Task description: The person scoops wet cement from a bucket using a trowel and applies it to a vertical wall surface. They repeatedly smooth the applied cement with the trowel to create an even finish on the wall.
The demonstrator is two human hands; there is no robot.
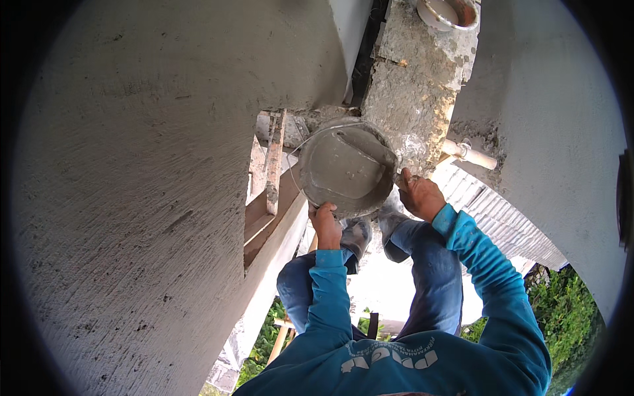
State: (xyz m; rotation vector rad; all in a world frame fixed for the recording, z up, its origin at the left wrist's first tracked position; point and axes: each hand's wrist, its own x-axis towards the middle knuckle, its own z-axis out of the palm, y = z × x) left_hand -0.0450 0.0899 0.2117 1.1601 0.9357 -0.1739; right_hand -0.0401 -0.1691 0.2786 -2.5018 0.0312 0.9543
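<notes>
A round bucket of wet grey mortar [343, 168], with a thin wire handle, is held over the narrow ledge between my boots and the board behind it. My left hand [327, 224] is closed on the bucket's near left rim, thumb on top. My right hand [421, 195] is closed at the right rim, around a small mortar-coated object that I cannot make out clearly.
A plastered grey wall [132, 165] fills the left, another [548, 132] the right. A crusted plank [409, 79] runs away from me, bearing a small container [446, 13]. A pole [479, 155] juts rightward. Below are timber pieces [274, 165], a corrugated surface and greenery [555, 317].
</notes>
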